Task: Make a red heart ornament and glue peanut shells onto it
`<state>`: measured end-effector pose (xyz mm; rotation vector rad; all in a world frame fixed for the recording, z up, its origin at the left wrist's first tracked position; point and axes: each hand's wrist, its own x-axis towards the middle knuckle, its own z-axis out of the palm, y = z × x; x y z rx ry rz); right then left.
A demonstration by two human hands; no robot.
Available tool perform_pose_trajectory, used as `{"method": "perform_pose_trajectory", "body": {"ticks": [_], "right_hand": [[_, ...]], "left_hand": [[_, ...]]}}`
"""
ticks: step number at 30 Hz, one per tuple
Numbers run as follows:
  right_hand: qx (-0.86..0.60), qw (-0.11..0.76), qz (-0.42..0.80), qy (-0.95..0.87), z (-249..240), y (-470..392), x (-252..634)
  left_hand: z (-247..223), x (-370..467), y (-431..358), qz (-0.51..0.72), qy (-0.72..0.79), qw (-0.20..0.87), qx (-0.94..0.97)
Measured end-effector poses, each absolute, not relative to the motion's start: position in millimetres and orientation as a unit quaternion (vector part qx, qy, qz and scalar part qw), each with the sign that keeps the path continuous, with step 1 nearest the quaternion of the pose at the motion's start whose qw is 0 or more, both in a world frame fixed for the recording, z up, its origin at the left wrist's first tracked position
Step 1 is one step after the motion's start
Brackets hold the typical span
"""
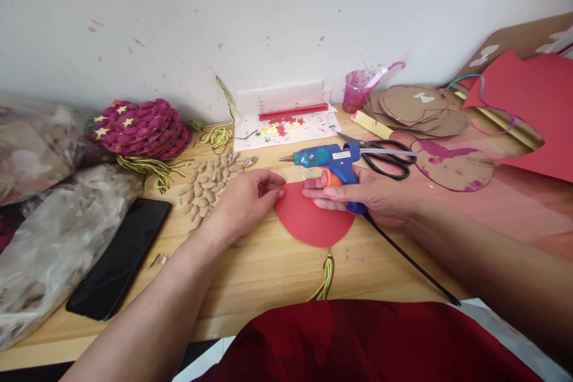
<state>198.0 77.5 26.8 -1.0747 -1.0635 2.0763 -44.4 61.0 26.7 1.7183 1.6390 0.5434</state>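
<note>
A red paper piece (313,224) with a rounded lower edge lies on the wooden table, and a green yarn tassel (328,274) hangs out below it. At its upper left edge, my left hand (253,200) pinches the paper between thumb and fingers. My right hand (367,194) holds a blue glue gun (342,161), its nozzle pointing left above the paper; the fingers of that hand also reach over the paper's right part. Left of the paper, a pile of peanuts (208,188) is spread out, close to my left hand.
Black scissors (387,161) and cardboard shapes (414,104) lie at the right, near a pink cup (357,89). White paper (250,137) holds star confetti. A phone (120,259), plastic bags (67,239) and stacked purple pieces (143,131) are left. A black cord runs right.
</note>
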Motion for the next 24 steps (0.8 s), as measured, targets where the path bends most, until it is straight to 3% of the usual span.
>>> {"method": "perform_pose_trajectory", "body": {"ticks": [24], "right_hand": [[-0.414,0.281,0.774,-0.387,29.3,76.6,196.0]], "left_hand": [[33.8,-51.0,61.4,0.148,0.648,0.299,0.685]]}}
